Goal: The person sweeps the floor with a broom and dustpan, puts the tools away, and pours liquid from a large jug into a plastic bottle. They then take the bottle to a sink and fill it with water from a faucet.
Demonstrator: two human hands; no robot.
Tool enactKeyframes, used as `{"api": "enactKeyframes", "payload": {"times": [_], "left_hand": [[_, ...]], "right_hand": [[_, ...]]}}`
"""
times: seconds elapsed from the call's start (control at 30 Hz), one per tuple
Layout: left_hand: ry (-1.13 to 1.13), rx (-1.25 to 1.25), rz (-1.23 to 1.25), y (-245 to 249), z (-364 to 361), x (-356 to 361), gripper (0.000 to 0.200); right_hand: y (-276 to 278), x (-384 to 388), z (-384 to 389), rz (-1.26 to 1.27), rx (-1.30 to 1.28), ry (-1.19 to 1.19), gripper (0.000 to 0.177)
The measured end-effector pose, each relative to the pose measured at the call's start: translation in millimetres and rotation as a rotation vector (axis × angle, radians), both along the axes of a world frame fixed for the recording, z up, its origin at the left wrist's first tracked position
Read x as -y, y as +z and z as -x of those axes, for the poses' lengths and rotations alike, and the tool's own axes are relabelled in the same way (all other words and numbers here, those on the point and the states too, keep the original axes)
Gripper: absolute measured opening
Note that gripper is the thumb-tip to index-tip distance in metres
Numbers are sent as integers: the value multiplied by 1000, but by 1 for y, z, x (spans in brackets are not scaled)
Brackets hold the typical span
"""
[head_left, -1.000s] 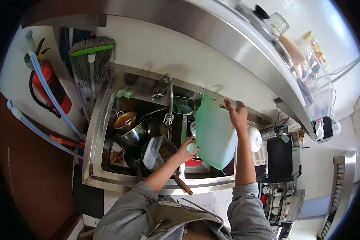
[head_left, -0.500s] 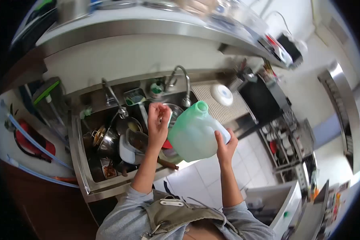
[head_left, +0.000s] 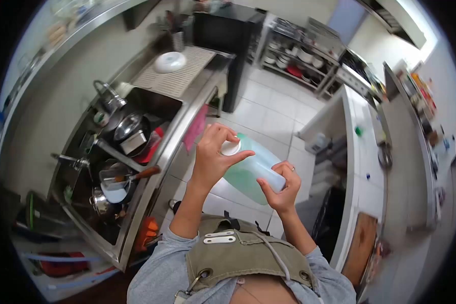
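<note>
A translucent green plastic jug (head_left: 247,181) is held in front of my chest, above the floor. My right hand (head_left: 282,188) is wrapped round the jug's pale handle side. At its mouth is a white cap (head_left: 230,147), pinched between the thumb and fingers of my left hand (head_left: 211,154). My left hand partly covers the neck, so how firmly the cap is seated cannot be made out.
To the left, a steel double sink (head_left: 148,202) holds pans, bowls and a wooden-handled utensil (head_left: 146,173). A white dish (head_left: 170,62) lies on the ribbed drainboard (head_left: 197,60). On the right runs a white counter (head_left: 357,167); a shelf rack (head_left: 299,55) stands at the back.
My view has turned right, away from the sink. The jug has come closer to my body, and my left hand has moved to its mouth, where the white cap now shows.
</note>
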State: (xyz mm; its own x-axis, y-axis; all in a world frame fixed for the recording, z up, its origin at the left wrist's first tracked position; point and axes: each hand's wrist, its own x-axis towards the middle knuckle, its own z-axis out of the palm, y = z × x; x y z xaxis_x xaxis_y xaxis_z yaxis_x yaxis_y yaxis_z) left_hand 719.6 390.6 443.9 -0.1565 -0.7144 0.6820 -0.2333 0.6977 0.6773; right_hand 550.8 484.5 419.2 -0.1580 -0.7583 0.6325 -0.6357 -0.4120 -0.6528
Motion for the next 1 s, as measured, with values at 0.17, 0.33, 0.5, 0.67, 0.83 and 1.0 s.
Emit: {"api": "enactKeyframes", "payload": {"times": [0.17,0.33,0.5,0.67,0.83,1.0], "left_hand": [[-323,-33,33,-10,79,-20,34],[-751,34,69,5,135,-27,30],[-791,106,15,-3,187,-22,37],[-886,233,6,-26,234,18,20],[-1222,292,-15,-32,269,72,12],[-1759,391,-148,-44,310,126,12]], "right_hand": [[12,-66,61,-24,26,-207,32],[17,-115,107,-52,112,-341,31],[10,-124,131,-18,255,-454,28],[-5,-98,175,-94,244,-501,28],[-22,-62,262,-163,297,-171,30],[-20,6,336,-393,350,199,31]]}}
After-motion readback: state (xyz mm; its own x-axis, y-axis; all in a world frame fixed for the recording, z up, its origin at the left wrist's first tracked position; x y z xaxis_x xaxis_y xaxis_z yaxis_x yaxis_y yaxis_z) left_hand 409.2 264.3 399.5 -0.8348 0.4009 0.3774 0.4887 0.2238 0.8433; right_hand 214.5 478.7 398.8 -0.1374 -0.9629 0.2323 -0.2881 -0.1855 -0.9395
